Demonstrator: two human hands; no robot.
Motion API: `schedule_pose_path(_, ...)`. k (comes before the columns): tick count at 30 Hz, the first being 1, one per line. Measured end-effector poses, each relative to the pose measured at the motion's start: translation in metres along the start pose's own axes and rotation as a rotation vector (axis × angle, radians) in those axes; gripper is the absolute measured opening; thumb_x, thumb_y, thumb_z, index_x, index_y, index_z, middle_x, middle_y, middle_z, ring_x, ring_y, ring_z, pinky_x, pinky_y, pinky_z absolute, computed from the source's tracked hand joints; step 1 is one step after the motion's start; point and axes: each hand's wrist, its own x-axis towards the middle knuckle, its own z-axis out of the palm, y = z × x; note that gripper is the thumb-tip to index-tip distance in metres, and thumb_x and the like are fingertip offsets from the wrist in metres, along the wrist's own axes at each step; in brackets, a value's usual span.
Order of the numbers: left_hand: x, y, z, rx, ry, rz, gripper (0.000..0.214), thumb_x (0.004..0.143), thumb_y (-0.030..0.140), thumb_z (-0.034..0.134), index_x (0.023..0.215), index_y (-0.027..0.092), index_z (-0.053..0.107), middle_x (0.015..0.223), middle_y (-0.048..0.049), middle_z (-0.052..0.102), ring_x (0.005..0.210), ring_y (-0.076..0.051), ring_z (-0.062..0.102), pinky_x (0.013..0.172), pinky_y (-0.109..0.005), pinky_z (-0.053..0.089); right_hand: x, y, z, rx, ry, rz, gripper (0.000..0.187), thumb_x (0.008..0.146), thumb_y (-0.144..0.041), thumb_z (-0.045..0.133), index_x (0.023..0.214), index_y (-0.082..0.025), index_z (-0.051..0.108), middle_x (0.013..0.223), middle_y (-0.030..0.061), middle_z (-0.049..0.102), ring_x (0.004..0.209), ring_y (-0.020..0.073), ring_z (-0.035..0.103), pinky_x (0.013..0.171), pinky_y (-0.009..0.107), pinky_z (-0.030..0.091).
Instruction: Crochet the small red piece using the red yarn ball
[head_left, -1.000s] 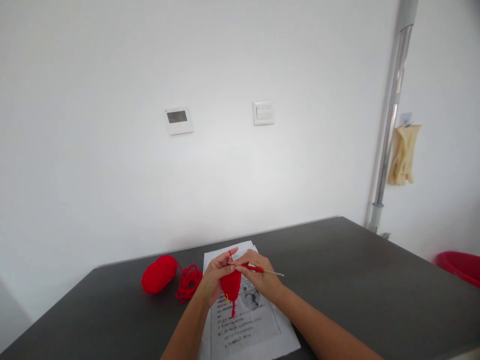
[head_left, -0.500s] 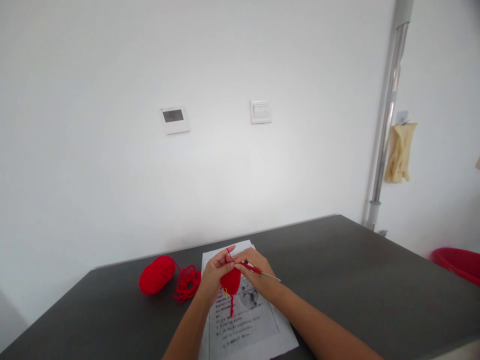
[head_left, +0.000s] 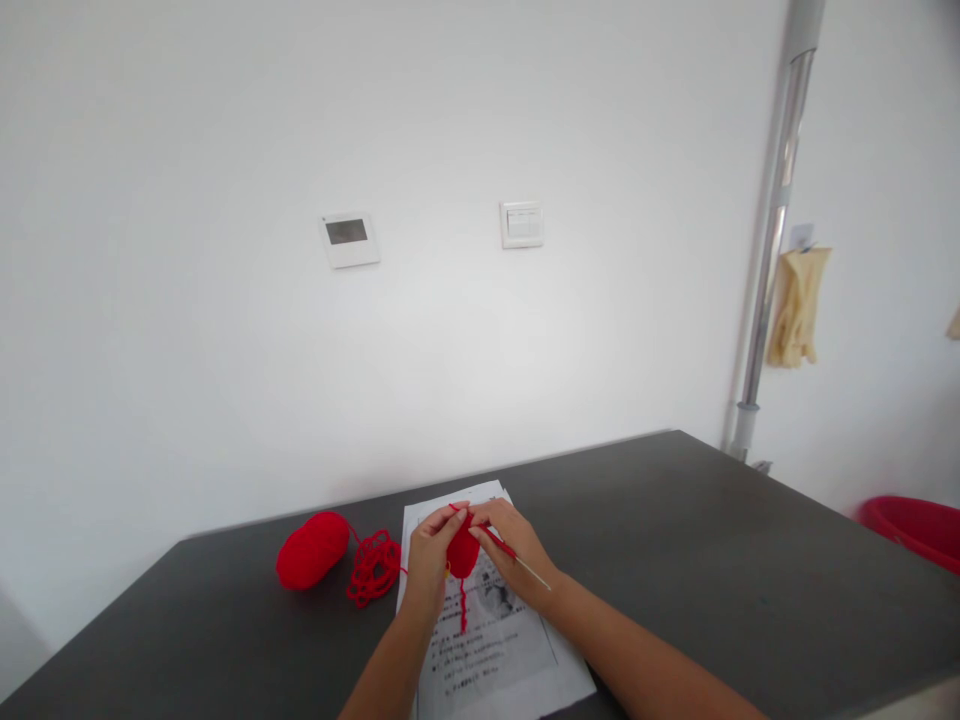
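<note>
My left hand point(head_left: 433, 548) is closed on a small red crochet piece point(head_left: 463, 556), whose yarn tail hangs down over the paper. In my right hand point(head_left: 517, 545) is a crochet hook point(head_left: 504, 545) with a red grip; its bare metal end points down to the right across the palm. The hook's working tip is hidden among the fingers at the top of the piece. A small yellow marker point(head_left: 448, 570) shows at the left edge of the piece. Left of the hands lie a red yarn ball point(head_left: 313, 550) and a loose heap of red yarn point(head_left: 374, 568).
Printed sheets point(head_left: 510, 670) lie under the hands on the dark table point(head_left: 712, 560). Behind it is a white wall with a panel point(head_left: 350, 240) and a switch point(head_left: 521, 225). Yellow gloves point(head_left: 799, 308) hang by a metal pole point(head_left: 769, 270); a red basin point(head_left: 915, 530) stands at right.
My left fingers have come down and closed in at the top of the crochet piece. The hook's rear end has tipped lower in my right hand.
</note>
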Motion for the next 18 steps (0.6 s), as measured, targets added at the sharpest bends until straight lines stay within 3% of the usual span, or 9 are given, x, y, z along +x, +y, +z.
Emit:
schedule_pose_path(8, -0.0021, 0.0011, 0.0025, -0.072, -0.018, 0.011, 0.020, 0.054, 0.025, 0.082, 0.066, 0.014, 0.071, 0.062, -0.0019, 0.073, 0.057, -0.013, 0.063, 0.060, -0.022, 0.048, 0.0004, -0.0056, -0.0018, -0.068, 0.001, -0.064, 0.013, 0.094, -0.019, 0.044, 0.098, -0.022, 0.057, 0.101, 0.0064, 0.065, 0.094, 0.0213, 0.055, 0.086, 0.036, 0.046)
schedule_pose_path(18, -0.0009, 0.0058, -0.0016, -0.209, -0.104, -0.193, 0.015, 0.060, 0.020, 0.078, 0.068, 0.011, 0.071, 0.063, -0.0034, 0.071, 0.058, -0.013, 0.063, 0.059, -0.022, 0.048, -0.0022, 0.0008, -0.0002, -0.016, 0.020, -0.124, 0.013, 0.092, -0.017, 0.047, 0.100, -0.023, 0.057, 0.104, 0.0064, 0.066, 0.097, 0.0200, 0.057, 0.088, 0.036, 0.048)
